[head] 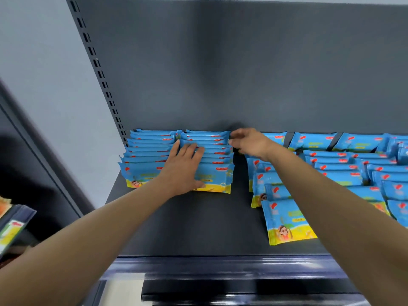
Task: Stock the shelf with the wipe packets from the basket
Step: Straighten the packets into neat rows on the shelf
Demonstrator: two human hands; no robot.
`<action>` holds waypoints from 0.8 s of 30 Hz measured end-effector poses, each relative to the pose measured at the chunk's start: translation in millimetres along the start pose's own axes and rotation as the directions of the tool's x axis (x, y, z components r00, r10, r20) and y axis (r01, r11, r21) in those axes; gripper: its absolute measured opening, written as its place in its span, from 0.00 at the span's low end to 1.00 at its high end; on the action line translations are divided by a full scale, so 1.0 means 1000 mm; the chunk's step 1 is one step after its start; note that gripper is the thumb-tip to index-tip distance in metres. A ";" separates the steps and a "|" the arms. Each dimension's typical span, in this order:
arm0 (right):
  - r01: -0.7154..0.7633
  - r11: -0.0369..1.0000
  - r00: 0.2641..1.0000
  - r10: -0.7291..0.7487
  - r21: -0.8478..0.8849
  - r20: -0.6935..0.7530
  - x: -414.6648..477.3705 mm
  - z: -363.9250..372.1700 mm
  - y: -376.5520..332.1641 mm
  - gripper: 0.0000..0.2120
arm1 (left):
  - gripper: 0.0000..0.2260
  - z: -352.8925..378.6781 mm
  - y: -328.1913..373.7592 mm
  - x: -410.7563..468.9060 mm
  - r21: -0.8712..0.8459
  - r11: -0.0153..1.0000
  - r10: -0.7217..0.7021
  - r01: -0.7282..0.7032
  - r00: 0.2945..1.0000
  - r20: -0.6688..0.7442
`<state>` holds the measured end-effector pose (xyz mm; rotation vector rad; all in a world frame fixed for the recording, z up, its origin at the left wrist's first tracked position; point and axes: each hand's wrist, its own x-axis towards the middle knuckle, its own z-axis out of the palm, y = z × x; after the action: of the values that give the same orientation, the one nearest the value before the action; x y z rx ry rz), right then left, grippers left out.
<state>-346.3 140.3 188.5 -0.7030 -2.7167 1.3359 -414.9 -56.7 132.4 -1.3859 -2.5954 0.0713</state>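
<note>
On the shelf [198, 228], the nearest packets [287, 219] at right lie splayed and look due for squaring. The left hand [185, 164] lies flat, fingers straight, on the second row of wipe packets [216, 155], beside the tidy first row [148, 151]. It should press evenly so nothing slides forward. Farther back, the right hand [247, 140] meets that row's rear corner, and blur hides whether it pinches a packet. It should nudge the back ones gently into line. The basket is out of view.

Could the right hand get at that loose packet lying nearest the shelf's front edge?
Probably yes: nothing lies on the packet, and the right hand need only draw back from the rows.
</note>
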 end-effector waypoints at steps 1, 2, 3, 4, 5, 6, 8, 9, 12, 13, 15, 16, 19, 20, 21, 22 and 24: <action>0.003 1.000 1.000 -0.003 -0.008 0.020 0.004 0.001 0.000 0.20 | 0.45 -0.001 0.000 0.001 0.008 1.000 -0.001 0.001 1.000 0.013; 0.015 1.000 1.000 -0.015 -0.024 0.021 0.008 0.001 0.000 0.19 | 0.45 -0.001 0.000 0.001 0.015 1.000 -0.003 0.002 1.000 0.021; 0.033 0.998 0.999 -0.033 -0.045 -0.004 0.012 -0.002 0.000 0.17 | 0.45 -0.002 0.001 0.001 0.015 1.000 -0.006 0.006 1.000 0.024; 0.050 0.996 0.997 -0.054 -0.073 -0.052 0.015 -0.007 0.000 0.16 | 0.45 -0.003 0.002 0.001 0.007 1.000 -0.007 0.007 1.000 0.021; 0.060 0.993 0.992 -0.071 -0.101 -0.102 0.017 -0.015 0.000 0.15 | 0.44 -0.005 0.005 0.001 -0.008 1.000 0.001 -0.001 1.000 0.009; 0.065 0.990 0.987 -0.082 -0.129 -0.138 0.019 -0.023 0.002 0.14 | 0.43 -0.007 0.009 0.003 -0.034 0.999 0.016 -0.017 1.000 -0.018; 0.048 0.977 0.986 -0.079 -0.208 -0.143 0.020 -0.042 0.007 0.15 | 0.39 -0.015 0.021 0.012 -0.139 0.988 0.048 -0.063 0.993 -0.106; 0.029 0.964 0.990 -0.065 -0.264 -0.129 0.019 -0.051 0.012 0.15 | 0.35 -0.020 0.031 0.019 -0.210 0.974 0.059 -0.090 0.987 -0.150; -0.016 0.905 0.997 -0.019 -0.424 -0.078 0.011 -0.071 0.029 0.19 | 0.27 -0.032 0.066 0.038 -0.365 0.914 0.105 -0.179 0.971 -0.215; -0.018 0.885 0.998 -0.008 -0.466 -0.054 0.007 -0.076 0.035 0.20 | 0.26 -0.034 0.079 0.041 -0.389 0.897 0.137 -0.210 0.969 -0.208; -0.030 0.858 0.999 0.037 -0.513 0.004 0.001 -0.084 0.047 0.22 | 0.30 -0.032 0.105 0.044 -0.416 0.870 0.219 -0.266 0.963 -0.158; -0.042 0.853 0.997 0.068 -0.521 0.032 -0.001 -0.087 0.053 0.22 | 0.34 -0.029 0.118 0.043 -0.410 0.867 0.260 -0.285 0.959 -0.115; -0.050 0.819 0.988 0.123 -0.571 0.089 -0.004 -0.093 0.068 0.22 | 0.48 -0.020 0.147 0.037 -0.327 0.891 0.350 -0.315 0.935 0.052; -0.046 0.809 0.986 0.130 -0.586 0.103 -0.004 -0.094 0.072 0.22 | 0.50 -0.017 0.154 0.037 -0.294 0.900 0.362 -0.323 0.928 0.090; -0.046 0.808 0.983 0.141 -0.588 0.117 -0.004 -0.094 0.074 0.21 | 0.52 -0.015 0.158 0.036 -0.269 0.907 0.363 -0.324 0.925 0.113; -0.045 0.812 0.980 0.149 -0.582 0.133 -0.003 -0.094 0.077 0.21 | 0.53 -0.013 0.161 0.037 -0.257 0.914 0.354 -0.314 0.927 0.123; -0.037 0.809 0.972 0.166 -0.587 0.167 -0.001 -0.090 0.081 0.21 | 0.52 -0.013 0.163 0.038 -0.259 0.921 0.328 -0.290 0.937 0.120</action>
<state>-294.7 249.6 184.3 -0.7775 -3.3416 0.5815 -299.7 65.7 128.8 -1.9475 -2.5499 -0.0898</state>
